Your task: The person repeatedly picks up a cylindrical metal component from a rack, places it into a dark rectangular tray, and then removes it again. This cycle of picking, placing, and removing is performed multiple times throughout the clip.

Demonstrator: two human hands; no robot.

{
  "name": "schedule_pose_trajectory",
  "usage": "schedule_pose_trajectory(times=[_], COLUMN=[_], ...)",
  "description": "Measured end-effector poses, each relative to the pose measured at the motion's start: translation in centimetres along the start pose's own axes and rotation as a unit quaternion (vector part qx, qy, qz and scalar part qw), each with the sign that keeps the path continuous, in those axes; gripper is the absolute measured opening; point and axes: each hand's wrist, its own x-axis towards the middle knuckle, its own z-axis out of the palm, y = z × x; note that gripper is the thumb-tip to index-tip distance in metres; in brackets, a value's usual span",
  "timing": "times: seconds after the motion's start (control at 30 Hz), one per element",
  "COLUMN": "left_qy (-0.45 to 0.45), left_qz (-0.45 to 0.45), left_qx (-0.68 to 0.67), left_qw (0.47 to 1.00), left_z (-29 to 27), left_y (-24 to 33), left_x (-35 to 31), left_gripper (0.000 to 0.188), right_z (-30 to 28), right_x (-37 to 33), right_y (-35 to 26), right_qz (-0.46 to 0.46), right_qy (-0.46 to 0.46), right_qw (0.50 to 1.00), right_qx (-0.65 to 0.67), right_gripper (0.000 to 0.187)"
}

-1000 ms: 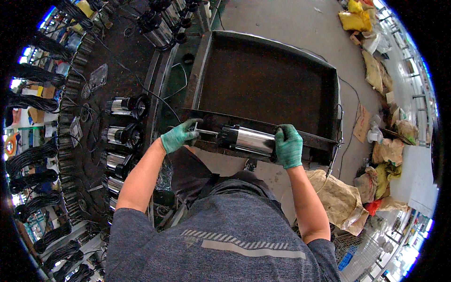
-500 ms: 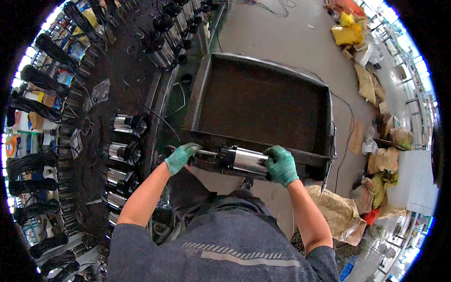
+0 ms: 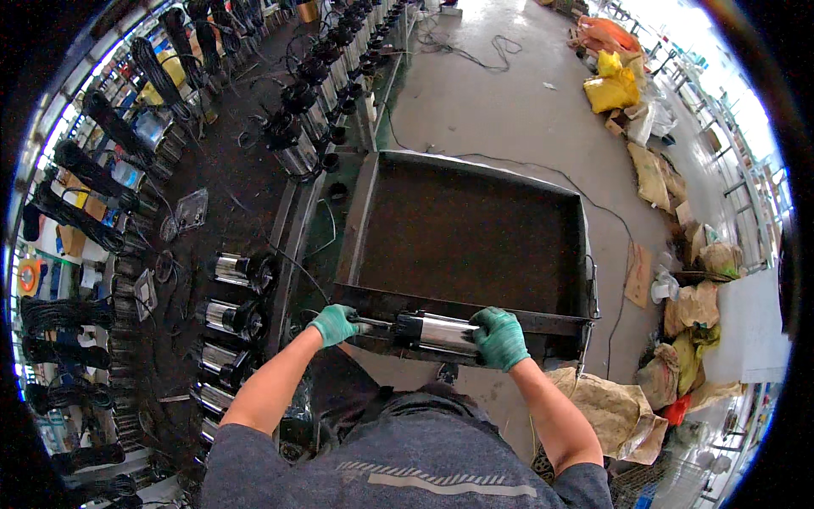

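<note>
A shiny metal motor cylinder point(image 3: 443, 332) with a black end lies on its side along the near ledge of a dark, shallow metal tray point(image 3: 365, 231). My right hand point(image 3: 502, 339), in a green glove, is closed round the cylinder's right end. A thin metal rod point(image 3: 376, 323) lines up with the black end on the left. My left hand point(image 3: 333, 325), also gloved in green, has its fingers closed on this rod. Whether the rod is the motor's own shaft or a separate tool, I cannot tell.
Several similar motors point(image 3: 225, 316) lie on the dark bench at left, with more standing upright point(image 3: 297, 153) farther up. Coiled black cables point(image 3: 64, 316) hang along the far left. A cable point(image 3: 623, 222) runs over the floor right of the tray. Sacks point(image 3: 606, 411) lie at right.
The whole view has shifted, so the tray, motor and hands appear lower in the picture. Both hands keep their places on the motor and the rod.
</note>
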Motion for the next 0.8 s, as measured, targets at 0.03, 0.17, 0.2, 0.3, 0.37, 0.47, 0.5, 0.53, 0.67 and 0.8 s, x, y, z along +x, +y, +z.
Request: schedule_pose_trajectory(times=[0.03, 0.17, 0.2, 0.3, 0.37, 0.47, 0.5, 0.53, 0.67, 0.8], left_qy=[-0.086, -0.163, -0.155, -0.111, -0.086, -0.103, -0.111, -0.137, -0.083, 0.085], left_qz=[-0.095, -0.247, -0.247, 0.023, 0.111, 0.079, 0.074, 0.057, 0.078, 0.179], left_qx=[-0.133, -0.38, -0.401, -0.435, -0.384, -0.278, -0.218, -0.186, 0.014, 0.264], left_qw=[0.983, 0.876, 0.868, 0.893, 0.912, 0.952, 0.967, 0.971, 0.993, 0.944], left_z=[-1.0, -3.2, -2.4, 0.4, 0.4, -1.1, -1.8, -2.5, -3.5, -1.6], left_y=[1.2, 3.9, 2.8, -1.1, -0.6, -0.1, 0.2, 0.7, 2.6, 1.6], left_x=[0.3, -0.7, -0.6, -1.0, -1.1, -1.3, -1.0, -0.7, -1.0, -1.1], left_gripper=[0.057, 0.055, 0.054, 0.029, 0.042, 0.045, 0.04, 0.037, 0.027, 0.034], right_z=[0.0, 0.1, 0.2, 0.4, 0.0, 0.2, 0.2, 0.4, 0.3, 0.6], right_x=[-0.2, -0.4, -0.2, -0.2, -0.3, -0.4, -0.5, -0.4, -0.3, -0.3], right_y=[0.1, 0.3, 0.3, 0.4, 0.2, 0.6, 0.7, 0.8, 0.7, 0.9], right_qz=[0.011, 0.016, 0.01, 0.001, 0.003, 0.007, 0.004, 0.0, -0.004, -0.003], right_qy=[-0.007, 0.01, 0.015, 0.02, 0.015, 0.02, 0.025, 0.028, 0.027, 0.028], right_qw=[1.0, 1.0, 1.0, 1.0, 1.0, 1.0, 1.0, 1.0, 1.0, 1.0], right_qx=[-0.002, 0.015, 0.009, 0.005, 0.018, 0.012, 0.009, 0.008, 0.005, 0.008], right_gripper=[0.021, 0.018, 0.017, 0.016, 0.016, 0.015, 0.015, 0.014, 0.014, 0.014])
